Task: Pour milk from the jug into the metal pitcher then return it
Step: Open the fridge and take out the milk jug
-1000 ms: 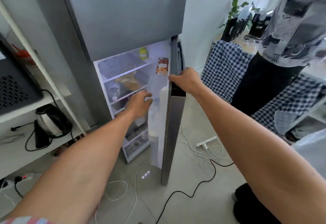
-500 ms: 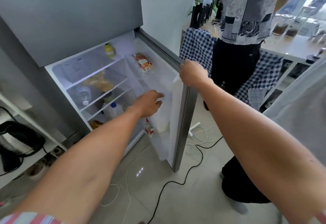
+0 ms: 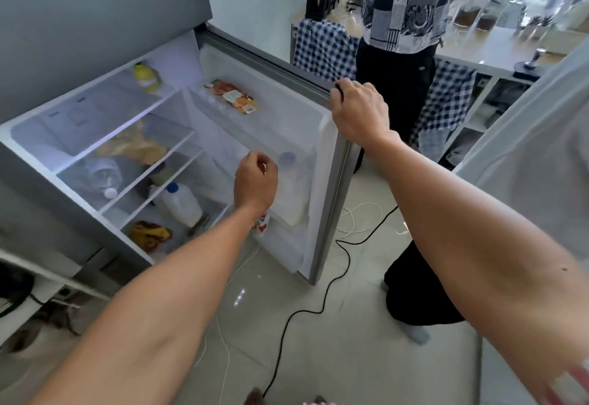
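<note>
Milk jug point(image 3: 291, 188) is standing upright in the fridge door point(image 3: 331, 181) shelf, just right of the left hand point(image 3: 255, 181), whose curled fingers are reaching in beside it; whether it's gripping the handle I can't tell. Right hand point(image 3: 358, 111) is gripping the door's top edge.

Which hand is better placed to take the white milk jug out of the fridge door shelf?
The left hand. It hangs with curled fingers right beside the white milk jug with the pale blue cap in the open fridge door's shelf. The right hand is busy gripping the door's top edge.
</note>
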